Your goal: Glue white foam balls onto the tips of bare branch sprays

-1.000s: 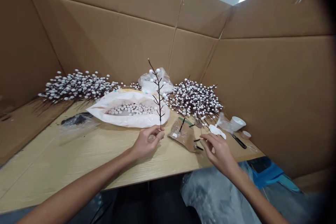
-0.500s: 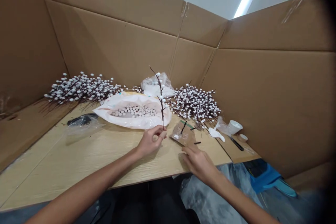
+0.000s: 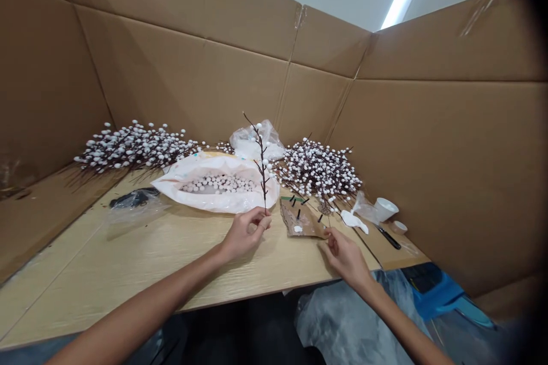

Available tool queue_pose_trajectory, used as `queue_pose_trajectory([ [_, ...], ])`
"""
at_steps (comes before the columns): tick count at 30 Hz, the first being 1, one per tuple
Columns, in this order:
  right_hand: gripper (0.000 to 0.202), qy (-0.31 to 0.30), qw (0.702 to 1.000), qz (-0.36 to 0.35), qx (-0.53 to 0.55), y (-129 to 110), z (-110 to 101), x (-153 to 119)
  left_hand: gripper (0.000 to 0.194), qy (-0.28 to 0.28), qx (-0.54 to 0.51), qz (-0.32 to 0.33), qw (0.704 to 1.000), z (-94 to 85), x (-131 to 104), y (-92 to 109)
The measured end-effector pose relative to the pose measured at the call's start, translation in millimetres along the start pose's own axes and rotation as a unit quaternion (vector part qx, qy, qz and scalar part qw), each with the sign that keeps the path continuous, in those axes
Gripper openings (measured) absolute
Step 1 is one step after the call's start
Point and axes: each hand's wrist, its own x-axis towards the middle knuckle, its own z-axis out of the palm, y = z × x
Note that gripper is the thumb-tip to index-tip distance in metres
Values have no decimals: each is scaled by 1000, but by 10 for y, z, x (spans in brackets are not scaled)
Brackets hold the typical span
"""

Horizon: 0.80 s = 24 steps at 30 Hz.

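My left hand pinches the lower end of a dark brown artificial berry branch, which stands nearly upright with a few white berries along it. To its right, my right hand has its fingers closed at the right corner of a small cardboard piece. Several short dark sticks stick up from that cardboard, and a white dab sits near its front edge. Beyond my left hand lies an open white bag with many loose white berries inside.
Heaps of berry branches lie at the back left and back right, with a clear plastic bag between. On the right are a white cup, a smaller cup and a black-handled knife. Cardboard walls surround the table.
My right hand has moved right to the cardboard's corner, and the cardboard piece has turned and lies at a different angle. My left hand keeps the branch almost in place.
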Motion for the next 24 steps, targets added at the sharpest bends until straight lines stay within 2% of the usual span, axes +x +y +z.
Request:
queue_pose_trajectory([
  [3,19,-50,992,-7,113,-168,-155,154,18,-6,-3,-4,1000,8,-12,8],
  [7,30,-100,936,34,337,-561,-311,541,19,-13,-8,-12,1000,30,-37,4],
  [9,32,-126,897,36,422,-745,-282,757,19,-17,-13,-13,1000,31,-44,0],
  [12,34,-166,824,50,540,-967,-133,1006,19,-16,-15,-6,1000,19,-44,-13],
  [14,34,-172,797,45,577,-1081,-26,1103,18,-12,-15,-2,1000,9,-41,-31],
  [19,27,-169,784,22,597,-1237,116,1197,19,8,-15,-1,1000,-2,-27,-90],
  [24,25,-154,791,9,592,-1326,136,1233,19,21,-19,0,1000,-3,-9,-107],
])
